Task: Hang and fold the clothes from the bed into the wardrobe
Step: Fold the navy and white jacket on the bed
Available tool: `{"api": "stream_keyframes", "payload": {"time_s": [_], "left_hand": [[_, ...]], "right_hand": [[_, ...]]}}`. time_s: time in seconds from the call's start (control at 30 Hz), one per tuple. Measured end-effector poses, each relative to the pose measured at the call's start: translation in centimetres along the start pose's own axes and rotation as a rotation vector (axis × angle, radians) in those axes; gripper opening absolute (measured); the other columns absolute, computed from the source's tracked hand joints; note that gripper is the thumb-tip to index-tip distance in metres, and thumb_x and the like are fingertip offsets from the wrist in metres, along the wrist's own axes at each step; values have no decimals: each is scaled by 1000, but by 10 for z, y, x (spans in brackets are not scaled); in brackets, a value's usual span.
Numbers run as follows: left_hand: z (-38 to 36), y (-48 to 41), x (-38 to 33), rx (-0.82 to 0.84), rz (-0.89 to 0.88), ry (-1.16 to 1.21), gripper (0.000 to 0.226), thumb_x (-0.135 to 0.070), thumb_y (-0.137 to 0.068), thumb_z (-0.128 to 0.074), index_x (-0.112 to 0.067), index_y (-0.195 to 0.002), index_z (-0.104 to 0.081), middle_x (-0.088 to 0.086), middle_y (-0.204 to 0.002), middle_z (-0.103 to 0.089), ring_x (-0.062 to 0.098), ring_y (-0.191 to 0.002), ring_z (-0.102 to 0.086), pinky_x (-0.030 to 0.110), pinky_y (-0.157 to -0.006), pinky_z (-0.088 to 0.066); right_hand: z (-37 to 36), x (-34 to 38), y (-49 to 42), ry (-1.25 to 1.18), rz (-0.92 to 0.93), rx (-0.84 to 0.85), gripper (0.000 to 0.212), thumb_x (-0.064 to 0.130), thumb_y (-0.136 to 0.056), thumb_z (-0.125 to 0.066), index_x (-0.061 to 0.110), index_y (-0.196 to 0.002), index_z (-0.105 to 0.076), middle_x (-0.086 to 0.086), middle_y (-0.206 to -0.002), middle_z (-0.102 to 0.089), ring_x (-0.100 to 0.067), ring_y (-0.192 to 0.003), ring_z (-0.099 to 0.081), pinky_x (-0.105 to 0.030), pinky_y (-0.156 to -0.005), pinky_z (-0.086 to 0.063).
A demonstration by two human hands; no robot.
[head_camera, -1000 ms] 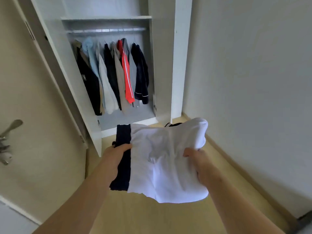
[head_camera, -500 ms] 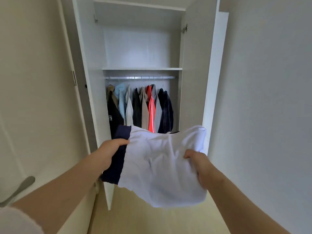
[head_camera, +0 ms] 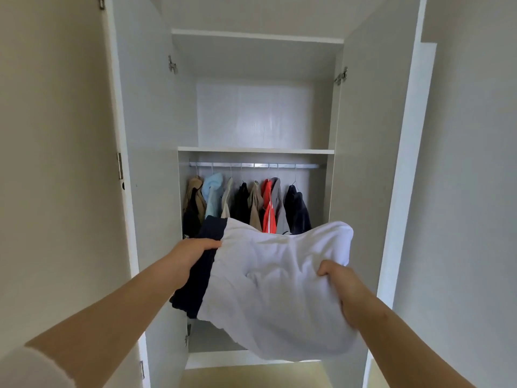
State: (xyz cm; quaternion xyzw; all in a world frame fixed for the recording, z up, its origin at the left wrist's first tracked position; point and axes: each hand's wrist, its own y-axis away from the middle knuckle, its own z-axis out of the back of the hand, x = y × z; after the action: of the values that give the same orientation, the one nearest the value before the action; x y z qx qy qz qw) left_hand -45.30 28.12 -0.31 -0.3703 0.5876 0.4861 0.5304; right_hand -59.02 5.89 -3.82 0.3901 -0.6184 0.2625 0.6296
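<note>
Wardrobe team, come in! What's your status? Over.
Left hand and right hand both gripping folded clothes. Held before open wardrobe, below the shelf. Hung jackets behind; nothing between.

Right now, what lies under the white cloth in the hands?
A dark navy garment sticks out under the white cloth at its left edge, by the left hand. How far it reaches underneath is covered.

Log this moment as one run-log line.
step: folded clothes held before open wardrobe | left hand: grips navy side | right hand: grips white side | rail: jackets hanging
</note>
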Motion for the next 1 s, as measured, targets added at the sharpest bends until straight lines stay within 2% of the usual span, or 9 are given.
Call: {"api": "stream_keyframes", "payload": {"time_s": [0.1,0.17,0.3,0.4,0.5,0.63,0.8,0.87,1.0], "left_hand": [[-2,-41,-18,-5,-22,6,23,-23,-77,-73,-6,-88,-64,14,-87,-67,31,-81,-61,34,-68,-47],[-3,-73,-30,-4,-40,18,19,-22,-78,-71,-6,-85,-65,13,-83,-67,30,-76,-62,32,-64,-47],[-2,-143,-59,-5,-82,41,23,-23,-81,-69,-4,-94,-64,15,-89,-67,31,-79,-62,32,-65,-47],[4,-204,-92,-4,-123,88,24,-25,-82,-68,-5,-93,-65,14,-86,-66,30,-74,-60,33,-64,-47],[16,-263,-136,2,-162,125,21,-27,-82,-67,-7,-89,-65,12,-83,-66,29,-72,-60,33,-63,-47],[32,-330,-194,-24,-229,152,17,-27,-82,-65,-10,-80,-66,9,-77,-66,27,-69,-60,33,-59,-45],[39,-400,-245,-136,-387,102,17,-25,-83,-66,-9,-89,-63,8,-82,-64,26,-72,-59,31,-64,-46],[42,-424,-259,-162,-436,93,16,-25,-84,-65,-10,-89,-62,7,-82,-63,24,-72,-58,30,-62,-45],[50,-467,-282,-167,-460,118,13,-26,-84,-65,-14,-83,-61,6,-82,-63,22,-73,-58,31,-57,-42]], "right_hand": [[-7,14,-47,-18,9,15,36,10,-78,-52,4,-114,-56,-18,-92,-62,-32,-75,-59,-31,-61,-45],[-15,25,-80,-22,27,28,34,10,-78,-52,4,-111,-58,-19,-93,-63,-33,-78,-59,-32,-63,-46],[-37,55,-150,-16,82,64,23,11,-77,-53,7,-98,-62,-14,-72,-67,-30,-68,-62,-30,-58,-45],[-58,90,-213,-11,145,71,17,11,-76,-53,6,-88,-65,-9,-57,-67,-29,-64,-62,-30,-62,-46],[-85,134,-275,-9,187,69,16,12,-77,-54,5,-85,-67,-11,-59,-68,-30,-68,-62,-32,-66,-47],[-121,192,-338,4,264,102,14,14,-78,-55,7,-81,-67,-10,-59,-69,-29,-68,-63,-32,-62,-44],[-155,245,-404,12,342,117,12,14,-81,-54,9,-81,-65,-5,-53,-67,-24,-55,-63,-26,-55,-42],[-169,260,-428,26,367,131,12,13,-82,-53,10,-81,-64,-4,-53,-67,-22,-48,-64,-24,-52,-42],[-183,291,-480,29,398,149,13,14,-82,-52,11,-83,-64,-4,-56,-68,-20,-48,-64,-24,-53,-45]]}}
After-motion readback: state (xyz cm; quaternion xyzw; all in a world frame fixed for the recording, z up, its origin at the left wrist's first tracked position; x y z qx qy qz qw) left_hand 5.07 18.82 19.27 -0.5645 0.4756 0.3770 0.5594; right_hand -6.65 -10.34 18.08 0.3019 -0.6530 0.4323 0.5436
